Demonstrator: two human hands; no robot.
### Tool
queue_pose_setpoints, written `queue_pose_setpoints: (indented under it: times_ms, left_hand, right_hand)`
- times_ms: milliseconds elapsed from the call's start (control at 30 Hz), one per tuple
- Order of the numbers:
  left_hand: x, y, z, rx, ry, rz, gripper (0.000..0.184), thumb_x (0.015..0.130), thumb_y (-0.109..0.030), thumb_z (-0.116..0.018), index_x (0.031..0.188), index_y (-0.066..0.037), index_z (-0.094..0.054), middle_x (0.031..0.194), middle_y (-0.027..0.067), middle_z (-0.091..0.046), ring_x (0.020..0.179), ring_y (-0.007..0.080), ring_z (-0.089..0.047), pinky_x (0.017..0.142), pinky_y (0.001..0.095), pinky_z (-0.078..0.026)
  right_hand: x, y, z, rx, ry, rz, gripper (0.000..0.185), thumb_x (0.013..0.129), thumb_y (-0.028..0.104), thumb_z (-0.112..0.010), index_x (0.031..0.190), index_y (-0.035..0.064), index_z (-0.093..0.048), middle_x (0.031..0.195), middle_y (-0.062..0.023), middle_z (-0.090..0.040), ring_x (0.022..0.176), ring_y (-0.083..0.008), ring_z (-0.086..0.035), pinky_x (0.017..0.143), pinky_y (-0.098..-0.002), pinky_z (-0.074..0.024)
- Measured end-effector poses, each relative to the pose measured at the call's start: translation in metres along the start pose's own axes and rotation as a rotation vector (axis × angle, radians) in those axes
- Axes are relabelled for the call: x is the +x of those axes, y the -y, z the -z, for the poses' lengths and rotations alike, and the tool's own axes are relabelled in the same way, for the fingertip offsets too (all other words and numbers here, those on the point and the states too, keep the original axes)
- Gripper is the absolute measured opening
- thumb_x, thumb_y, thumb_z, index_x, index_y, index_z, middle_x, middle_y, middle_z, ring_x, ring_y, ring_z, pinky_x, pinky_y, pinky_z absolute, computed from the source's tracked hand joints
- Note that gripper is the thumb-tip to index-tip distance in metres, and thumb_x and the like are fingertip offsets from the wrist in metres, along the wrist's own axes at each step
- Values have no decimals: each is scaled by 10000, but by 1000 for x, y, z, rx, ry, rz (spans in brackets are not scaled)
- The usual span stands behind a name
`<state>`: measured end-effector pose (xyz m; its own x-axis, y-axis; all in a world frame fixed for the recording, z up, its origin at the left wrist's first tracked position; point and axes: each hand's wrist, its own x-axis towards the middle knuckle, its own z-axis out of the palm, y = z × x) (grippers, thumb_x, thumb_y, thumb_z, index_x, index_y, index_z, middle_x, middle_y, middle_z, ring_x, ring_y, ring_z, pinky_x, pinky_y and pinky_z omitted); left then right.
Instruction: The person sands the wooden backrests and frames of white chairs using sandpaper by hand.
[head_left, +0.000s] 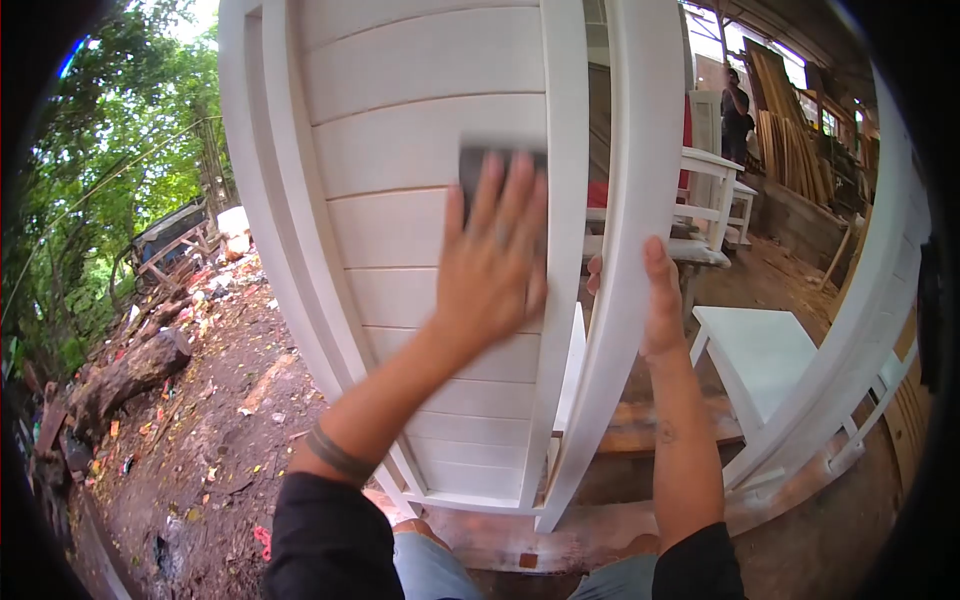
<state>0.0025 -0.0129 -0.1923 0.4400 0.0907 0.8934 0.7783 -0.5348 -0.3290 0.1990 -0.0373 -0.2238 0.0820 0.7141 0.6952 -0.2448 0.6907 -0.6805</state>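
A white-painted wooden panel with grooved planks (430, 130) stands upright in front of me, framed by white posts. My left hand (495, 250) presses flat on it, fingers stretched over a dark grey sheet of sandpaper (470, 165). The sandpaper is blurred, and part of it is hidden under the fingers. On the right, my right hand (660, 300) grips the white front post (640, 130), its thumb on the near side and fingertips showing behind it.
A white stool (765, 350) and a white table (715, 175) stand to the right. Another person (737, 120) is farther back near stacked boards (795, 150). On the left, littered earth with a log (125, 380) slopes toward trees.
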Motion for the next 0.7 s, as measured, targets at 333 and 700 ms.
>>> queue_pose_setpoints:
  times_ms: [333,700]
  left_hand:
    - [109,46,23,150,-272,-126,639,820,-239,-517,1406,-32,-369,1497,139,-311,1380,319,-280,1105,541,-182]
    - [130,50,32,146,-281,-96,618,856,-260,-470,1423,-46,-349,1500,133,-303,1383,300,-276,1127,499,-139]
  right_hand:
    - [-1,5,-2,-71,9,-3,670,867,640,-482,993,-9,-587,819,-116,-644,699,-169,-629,634,-291,-509]
    - [-1,3,-2,17,0,-6,606,873,590,-534,986,-3,-593,805,-102,-644,706,-162,-636,638,-287,-519]
